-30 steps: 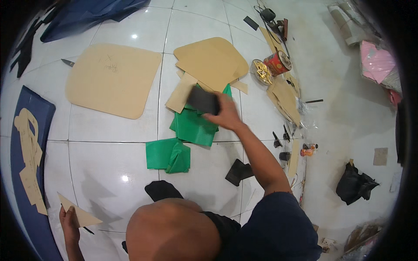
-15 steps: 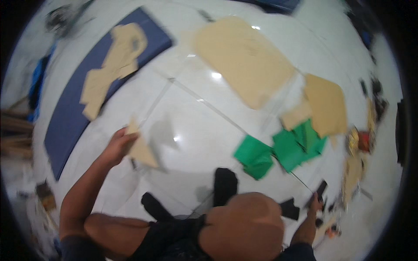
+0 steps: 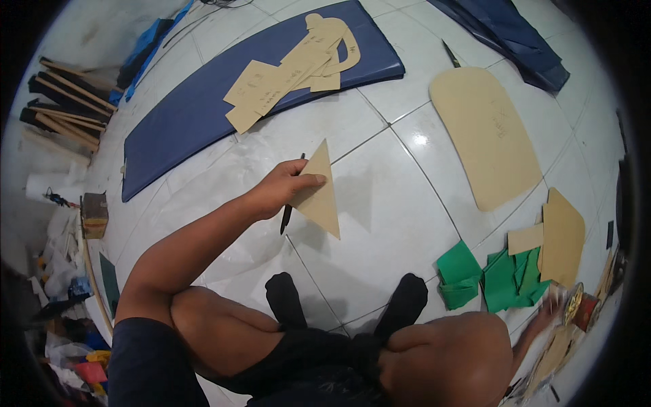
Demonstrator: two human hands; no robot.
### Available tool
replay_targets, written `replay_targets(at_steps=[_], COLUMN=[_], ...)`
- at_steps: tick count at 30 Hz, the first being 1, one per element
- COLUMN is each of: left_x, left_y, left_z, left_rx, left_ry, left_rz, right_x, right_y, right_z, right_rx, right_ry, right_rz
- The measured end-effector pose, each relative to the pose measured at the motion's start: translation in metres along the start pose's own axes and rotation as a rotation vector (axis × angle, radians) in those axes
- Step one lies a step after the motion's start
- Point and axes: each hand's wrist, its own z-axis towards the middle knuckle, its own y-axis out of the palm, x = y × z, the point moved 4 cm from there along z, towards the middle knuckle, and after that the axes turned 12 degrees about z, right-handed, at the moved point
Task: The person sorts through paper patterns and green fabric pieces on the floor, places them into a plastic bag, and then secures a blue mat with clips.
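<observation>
In front of me, above the floor, my left hand (image 3: 281,190) pinches a tan card triangle (image 3: 320,197) under its thumb. A black pen (image 3: 287,216) sticks out below the same hand, behind the card. Far to the right, my right hand (image 3: 548,311) reaches low beside a red and gold object (image 3: 581,307). Motion blurs its fingers, so I cannot tell whether it holds anything. Close to it lie folded green pieces (image 3: 515,275), a green folded piece (image 3: 459,275) and a tan card sheet (image 3: 563,234).
A folded dark blue sheet (image 3: 183,132) carries several tan card patterns (image 3: 288,74). A large rounded tan card (image 3: 485,136) lies at the right, with a pointed dark tool (image 3: 450,54) beyond. More blue material (image 3: 515,41) is at the back. Wooden pieces (image 3: 68,108) are stacked far left.
The view has swung, shifting the floor items. My right hand has moved from a dark object near my knee towards the red and gold object. The left hand still holds the card triangle.
</observation>
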Motion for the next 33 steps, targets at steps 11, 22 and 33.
replay_targets(at_steps=[11,22,33], left_x=[0.022,0.027,0.028], left_y=[0.029,0.047,0.080], left_z=[-0.002,0.016,0.056], left_rx=[0.235,0.280,-0.082], left_ry=[0.255,0.288,0.242], left_rz=[0.010,-0.184,-0.040], right_x=[-0.232,-0.226,-0.163], right_y=[0.495,0.464,0.342], right_z=[-0.234,-0.241,-0.133], right_rx=[-1.545,-1.456,-1.205], right_ry=[0.490,0.698,0.165], right_rz=[0.655,1.039,0.649])
